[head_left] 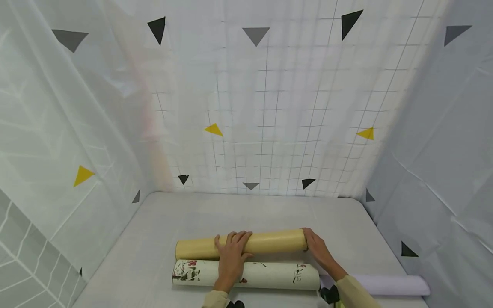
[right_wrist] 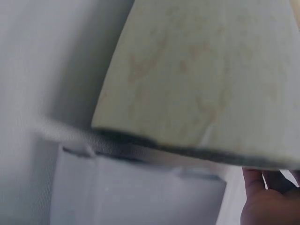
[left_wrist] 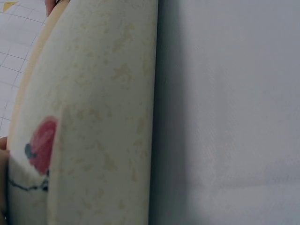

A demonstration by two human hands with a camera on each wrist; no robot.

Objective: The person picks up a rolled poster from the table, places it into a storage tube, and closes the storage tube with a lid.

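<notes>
A yellow roll [head_left: 275, 241] lies behind a cream roll with a floral print [head_left: 277, 276], the two nearly parallel in the head view. My left hand [head_left: 232, 261] reaches across the floral roll and holds the yellow one near its middle, fingers over its top and thumb on the near side. At the yellow roll's right end, my right hand [head_left: 319, 249] grips the edge; part of its fingers is hidden. The left wrist view is mostly filled by the floral roll [left_wrist: 103, 93]. Its end also shows in the right wrist view, above my right hand [right_wrist: 269, 206].
A pale lilac roll [head_left: 389, 285] lies at the right, partly under my right sleeve [head_left: 352, 291]. All rolls are on a light grey table [head_left: 154, 226]. White sheeting with triangle markers [head_left: 256, 36] encloses the back and sides.
</notes>
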